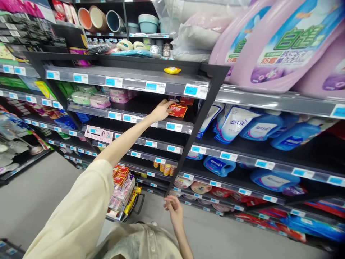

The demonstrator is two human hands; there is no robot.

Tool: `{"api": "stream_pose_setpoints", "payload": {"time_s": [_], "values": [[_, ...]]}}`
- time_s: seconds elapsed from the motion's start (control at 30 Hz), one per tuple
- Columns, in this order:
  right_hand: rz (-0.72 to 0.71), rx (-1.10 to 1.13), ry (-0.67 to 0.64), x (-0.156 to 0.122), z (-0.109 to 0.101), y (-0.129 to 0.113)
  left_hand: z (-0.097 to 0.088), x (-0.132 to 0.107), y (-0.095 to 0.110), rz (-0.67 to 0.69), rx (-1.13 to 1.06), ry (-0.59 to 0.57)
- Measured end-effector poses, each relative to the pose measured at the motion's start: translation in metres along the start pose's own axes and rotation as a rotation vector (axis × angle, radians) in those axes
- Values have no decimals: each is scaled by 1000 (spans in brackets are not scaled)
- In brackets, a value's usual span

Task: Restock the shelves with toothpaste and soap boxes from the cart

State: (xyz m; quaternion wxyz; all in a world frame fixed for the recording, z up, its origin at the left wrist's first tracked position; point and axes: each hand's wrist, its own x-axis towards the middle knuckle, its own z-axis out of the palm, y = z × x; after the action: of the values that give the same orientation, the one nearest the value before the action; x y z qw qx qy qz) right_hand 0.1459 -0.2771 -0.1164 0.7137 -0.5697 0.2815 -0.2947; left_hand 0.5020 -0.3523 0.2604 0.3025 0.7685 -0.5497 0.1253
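My left hand (pixel 161 109) reaches up to the second shelf and is closed on a small red and yellow box (pixel 178 110) at the shelf's front edge. A second red box (pixel 187 101) sits just behind it. My right hand (pixel 172 206) hangs low in front of me, fingers loosely curled, holding nothing I can see. A cream sleeve (pixel 78 212) covers my left upper arm.
Dark store shelves (pixel 129 81) carry blue price tags. A yellow pack (pixel 172 70) lies on the top shelf. Blue and purple detergent bottles (pixel 272 43) fill the right bay. A basket (pixel 122 194) of red and pink boxes stands on the grey floor below.
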Motion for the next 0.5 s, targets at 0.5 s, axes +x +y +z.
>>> {"api": "stream_pose_setpoints", "payload": {"time_s": [0.5], "values": [[82,-13,4,11,-2,15,22,64,31,55,387,-162]]}}
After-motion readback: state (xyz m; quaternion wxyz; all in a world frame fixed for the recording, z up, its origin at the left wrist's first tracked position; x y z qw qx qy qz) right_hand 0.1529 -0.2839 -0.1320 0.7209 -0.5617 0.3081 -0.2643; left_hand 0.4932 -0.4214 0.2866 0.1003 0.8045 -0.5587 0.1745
